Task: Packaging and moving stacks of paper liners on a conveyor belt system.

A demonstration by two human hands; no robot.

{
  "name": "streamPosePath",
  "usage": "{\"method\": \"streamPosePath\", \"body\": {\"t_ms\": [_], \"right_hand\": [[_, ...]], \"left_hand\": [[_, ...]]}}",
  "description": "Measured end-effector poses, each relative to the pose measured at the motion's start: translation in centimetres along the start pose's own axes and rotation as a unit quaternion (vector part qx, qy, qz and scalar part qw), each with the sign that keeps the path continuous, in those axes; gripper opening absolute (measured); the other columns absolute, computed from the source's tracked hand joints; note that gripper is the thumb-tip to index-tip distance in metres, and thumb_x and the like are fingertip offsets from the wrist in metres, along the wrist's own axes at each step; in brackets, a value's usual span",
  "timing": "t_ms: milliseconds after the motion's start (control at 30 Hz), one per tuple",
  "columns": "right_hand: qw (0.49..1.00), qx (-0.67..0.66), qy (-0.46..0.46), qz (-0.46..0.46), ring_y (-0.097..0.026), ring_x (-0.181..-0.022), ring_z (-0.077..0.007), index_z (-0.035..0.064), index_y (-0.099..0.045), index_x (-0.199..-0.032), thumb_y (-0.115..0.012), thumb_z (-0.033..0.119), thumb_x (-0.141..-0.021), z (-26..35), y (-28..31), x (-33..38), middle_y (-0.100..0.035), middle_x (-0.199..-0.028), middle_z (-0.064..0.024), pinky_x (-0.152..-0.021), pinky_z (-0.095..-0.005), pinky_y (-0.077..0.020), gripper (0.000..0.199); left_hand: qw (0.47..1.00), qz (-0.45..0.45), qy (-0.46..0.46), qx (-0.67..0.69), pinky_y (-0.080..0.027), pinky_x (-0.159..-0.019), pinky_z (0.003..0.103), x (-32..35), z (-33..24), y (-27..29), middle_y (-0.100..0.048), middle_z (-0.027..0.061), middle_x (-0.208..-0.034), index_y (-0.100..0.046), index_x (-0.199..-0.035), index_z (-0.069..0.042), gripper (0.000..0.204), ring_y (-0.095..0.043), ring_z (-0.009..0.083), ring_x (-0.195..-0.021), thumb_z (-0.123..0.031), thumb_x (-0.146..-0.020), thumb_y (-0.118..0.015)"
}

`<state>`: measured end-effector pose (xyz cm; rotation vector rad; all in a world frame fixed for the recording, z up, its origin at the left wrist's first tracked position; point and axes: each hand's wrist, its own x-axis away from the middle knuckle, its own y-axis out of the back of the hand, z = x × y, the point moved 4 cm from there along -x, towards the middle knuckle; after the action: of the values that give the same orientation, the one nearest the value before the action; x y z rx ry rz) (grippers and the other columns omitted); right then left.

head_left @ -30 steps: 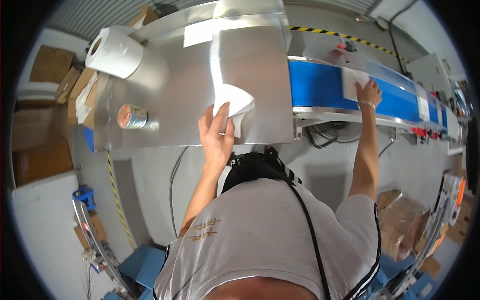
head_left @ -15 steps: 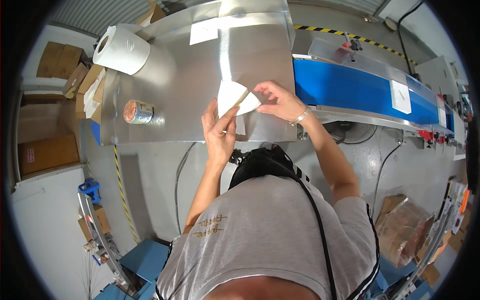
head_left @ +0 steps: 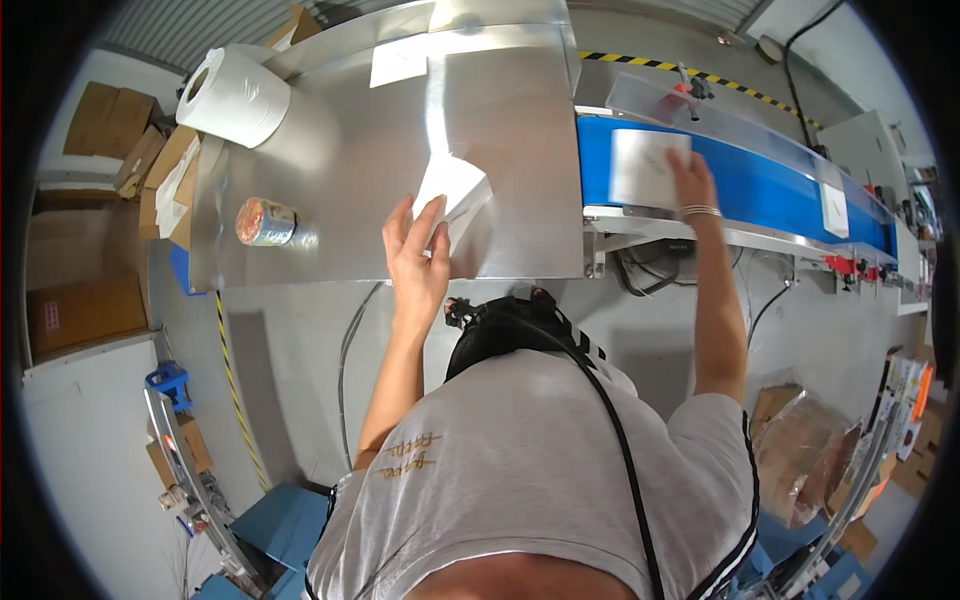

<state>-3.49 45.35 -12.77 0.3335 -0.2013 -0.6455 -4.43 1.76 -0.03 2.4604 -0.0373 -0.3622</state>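
My left hand (head_left: 416, 260) grips a small stack of white flat sheets (head_left: 452, 192) over the near part of the metal table, thumb on one side and fingers on the other. The stack is slightly fanned. Out to the right, my right hand (head_left: 697, 182) is over the blue conveyor belt (head_left: 748, 185), with its fingers at the right edge of one white flat sheet (head_left: 642, 170). Motion blurs that hand, and whether the sheet touches the belt is unclear. Further along the belt lies another white sheet (head_left: 833, 208).
On the metal table (head_left: 345, 190) stand a large white roll (head_left: 245, 98) and a round tub with a colourful label (head_left: 267, 222). A white sheet (head_left: 398, 62) lies at its far edge. A clear guard (head_left: 760, 132) runs along the belt's far side. Cardboard boxes (head_left: 110, 122) are at the left.
My right hand has swung right from beside the stack to the belt, carrying one white sheet. My left hand stays over the table with the stack. The sheet further along the belt has moved right.
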Motion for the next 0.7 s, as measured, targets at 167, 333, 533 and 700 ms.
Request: {"method": "streamPosePath", "body": {"t_ms": [167, 333, 533, 700], "right_hand": [[0.899, 0.386, 0.103, -0.177, -0.058, -0.090, -0.0376, 0.0037, -0.058, -0.107, -0.072, 0.036, -0.075, 0.5, 6.8, -1.4, -0.060, -0.107, -0.0193, -0.075, -0.0381, -0.0485, 0.047], [0.956, 0.163, 0.222, 0.104, -0.059, -0.096, -0.0231, 0.0108, -0.053, -0.121, -0.072, 0.018, -0.077, 7.8, -2.9, 4.5, -0.059, -0.112, -0.0073, -0.083, -0.0333, -0.0484, 0.049], [0.888, 0.022, 0.219, 0.404, -0.050, -0.109, -0.0213, 0.0127, -0.054, -0.118, -0.074, 0.016, -0.074, 16.2, -15.9, 11.3, -0.050, -0.121, -0.0045, -0.089, -0.0344, -0.0443, 0.048], [0.849, 0.032, 0.328, 0.412, -0.048, -0.112, -0.0183, 0.0101, -0.050, -0.123, -0.071, 0.016, -0.078, 15.7, -19.3, 10.9, -0.050, -0.119, -0.0051, -0.092, -0.0296, -0.0412, 0.050]], "left_hand": [[1.000, -0.015, -0.019, -0.011, -0.047, -0.086, 0.038, -0.1, 0.7, 0.2, -0.043, 0.0218, -0.130, -0.065, -0.110, -0.015, 0.033, -0.049, 0.0333, -0.111, 0.000, -0.082, -0.059], [0.999, -0.019, -0.025, -0.038, -0.048, -0.086, 0.037, -0.2, 1.0, -0.1, -0.039, 0.0244, -0.134, -0.066, -0.107, -0.014, 0.032, -0.046, 0.0348, -0.116, 0.002, -0.080, -0.059], [0.999, -0.022, -0.027, -0.037, -0.049, -0.084, 0.036, -0.4, 0.8, 0.2, -0.039, 0.0252, -0.134, -0.067, -0.104, -0.014, 0.031, -0.046, 0.0362, -0.117, 0.003, -0.080, -0.059], [0.998, -0.025, -0.038, -0.041, -0.048, -0.085, 0.039, -0.9, 0.4, 0.4, -0.043, 0.0226, -0.131, -0.058, -0.117, -0.009, 0.041, -0.046, 0.0352, -0.117, -0.003, -0.077, -0.065]]}}
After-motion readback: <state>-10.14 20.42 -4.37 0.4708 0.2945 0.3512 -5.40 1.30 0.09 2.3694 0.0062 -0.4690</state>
